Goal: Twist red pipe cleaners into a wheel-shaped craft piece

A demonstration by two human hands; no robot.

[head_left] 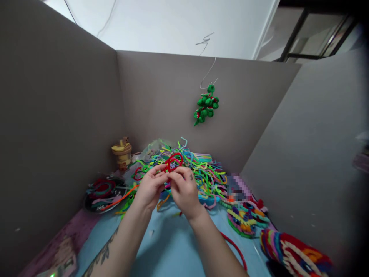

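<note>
Both hands meet over the near side of a heap of loose coloured pipe cleaners. A red pipe cleaner, curled into loops, rises above the fingertips. My left hand pinches it from the left, thumb against fingers. From the other side my right hand grips it too, thumb and index finger pressed together close to the left fingertips. The exact pinch point is partly hidden by the fingers. A red strand curves out from behind my right forearm onto the blue mat; whether it joins the loops cannot be seen.
Grey panels enclose three sides. A green bobbled ornament hangs from a wire on the back panel. At left stand a lidded cup and a metal bowl with pieces inside. Multicoloured fuzzy figures lie at right.
</note>
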